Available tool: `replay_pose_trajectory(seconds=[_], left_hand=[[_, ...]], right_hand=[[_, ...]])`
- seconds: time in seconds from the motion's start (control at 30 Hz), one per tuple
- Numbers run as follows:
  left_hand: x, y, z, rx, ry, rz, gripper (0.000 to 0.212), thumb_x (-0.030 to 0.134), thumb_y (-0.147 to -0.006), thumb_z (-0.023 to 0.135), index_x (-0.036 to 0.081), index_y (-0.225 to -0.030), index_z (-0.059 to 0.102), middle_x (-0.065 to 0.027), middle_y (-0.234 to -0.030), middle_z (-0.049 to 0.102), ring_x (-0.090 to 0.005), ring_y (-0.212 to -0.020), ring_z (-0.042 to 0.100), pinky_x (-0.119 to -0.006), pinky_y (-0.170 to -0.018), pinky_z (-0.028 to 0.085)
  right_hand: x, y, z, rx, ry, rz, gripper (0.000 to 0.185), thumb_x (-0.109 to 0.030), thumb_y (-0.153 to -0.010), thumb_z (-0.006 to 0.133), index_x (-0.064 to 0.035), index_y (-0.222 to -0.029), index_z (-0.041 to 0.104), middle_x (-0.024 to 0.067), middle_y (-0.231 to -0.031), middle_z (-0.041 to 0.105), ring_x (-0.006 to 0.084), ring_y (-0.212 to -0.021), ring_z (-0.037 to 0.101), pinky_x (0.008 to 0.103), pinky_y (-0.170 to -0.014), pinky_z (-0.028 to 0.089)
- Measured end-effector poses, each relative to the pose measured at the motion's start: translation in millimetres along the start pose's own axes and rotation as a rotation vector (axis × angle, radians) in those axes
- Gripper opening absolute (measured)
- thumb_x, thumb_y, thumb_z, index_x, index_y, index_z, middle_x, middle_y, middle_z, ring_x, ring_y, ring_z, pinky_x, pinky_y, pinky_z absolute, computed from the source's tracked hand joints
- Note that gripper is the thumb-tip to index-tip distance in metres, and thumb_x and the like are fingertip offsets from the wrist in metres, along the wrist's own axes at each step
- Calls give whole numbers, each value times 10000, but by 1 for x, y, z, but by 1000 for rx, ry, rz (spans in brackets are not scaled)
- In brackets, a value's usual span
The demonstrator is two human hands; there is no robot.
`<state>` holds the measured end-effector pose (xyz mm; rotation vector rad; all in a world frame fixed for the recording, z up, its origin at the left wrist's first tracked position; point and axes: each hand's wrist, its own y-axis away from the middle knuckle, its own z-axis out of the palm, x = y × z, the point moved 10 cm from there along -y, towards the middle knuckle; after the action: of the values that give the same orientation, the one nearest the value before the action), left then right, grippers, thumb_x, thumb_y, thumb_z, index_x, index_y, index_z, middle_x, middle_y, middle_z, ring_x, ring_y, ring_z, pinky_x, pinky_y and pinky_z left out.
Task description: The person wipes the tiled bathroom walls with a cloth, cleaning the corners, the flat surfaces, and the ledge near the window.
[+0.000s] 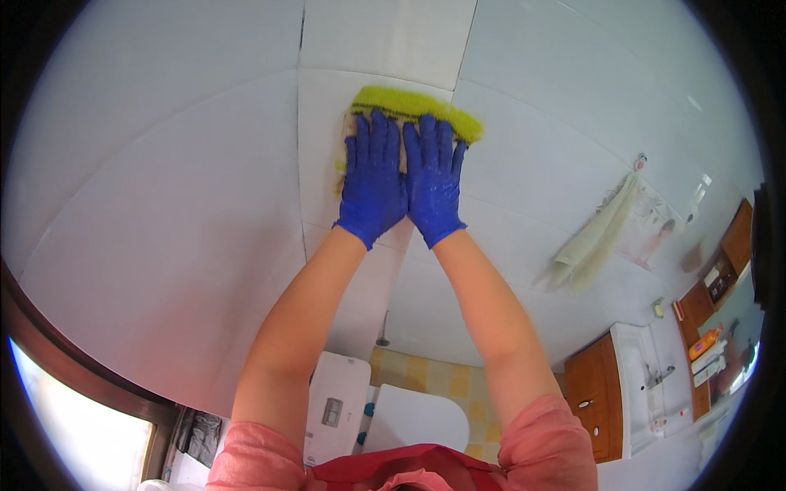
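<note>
A yellow-green cleaning pad [411,103] with a fuzzy edge and a beige middle lies against the pale wall panels [381,37], across a narrow boxed-out strip. Both hands wear blue gloves. My left hand [373,187] presses the pad's left part with its palm and nearly straight fingers. Beside it, almost touching at the wrist side, my right hand [435,187] presses the right part. Most of the pad's middle is hidden under the two gloves. Its right end looks blurred.
Below my arms are a white toilet cistern [338,393] and a closed toilet lid [420,420], above yellow-and-white floor tiles [417,373]. A pale towel [592,239] hangs at right. Further right stand a washbasin [635,368] and a wooden cabinet [592,399]. A window [67,417] is lower left.
</note>
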<state>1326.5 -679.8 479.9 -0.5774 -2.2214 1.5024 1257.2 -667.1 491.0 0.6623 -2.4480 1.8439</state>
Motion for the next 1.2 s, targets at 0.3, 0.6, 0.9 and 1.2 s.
replay_pose_trajectory(seconds=[0.3, 0.6, 0.9, 1.2], left_hand=[[-14, 93, 36, -172, -8, -56, 720, 186, -780, 550, -74, -1405, 307, -328, -1450, 267, -507, -1372, 187, -604, -1114, 128], [-27, 74, 27, -159, 40, -109, 825, 218, -822, 570, -113, -1442, 140, -380, -1488, 62, -532, -1394, 17, -583, -1129, 51], [-24, -64, -39, 34, 56, 32, 830, 200, -795, 599, -50, -1464, 177, -313, -1517, 116, -482, -1415, 53, -557, -1139, 69], [-20, -70, -50, 100, 79, 63, 746, 204, -811, 560, -12, -1455, 253, -258, -1518, 196, -397, -1436, 116, -517, -1151, 109]], right_hand=[[-26, 89, 40, -256, -16, -33, 631, -243, -794, 595, -119, -1394, 446, 133, -1440, 406, 317, -1326, 364, 624, -1048, 255], [-44, 47, 20, -223, 31, -154, 631, -212, -773, 599, -106, -1379, 457, 139, -1456, 394, 303, -1347, 358, 585, -1030, 281], [-17, -78, -24, 48, 110, -141, 603, -223, -791, 569, -110, -1373, 463, 124, -1467, 383, 277, -1366, 337, 557, -1075, 238], [-15, -80, -23, 117, 156, -58, 611, -263, -805, 576, -87, -1376, 444, 149, -1454, 395, 293, -1350, 353, 549, -1075, 242]])
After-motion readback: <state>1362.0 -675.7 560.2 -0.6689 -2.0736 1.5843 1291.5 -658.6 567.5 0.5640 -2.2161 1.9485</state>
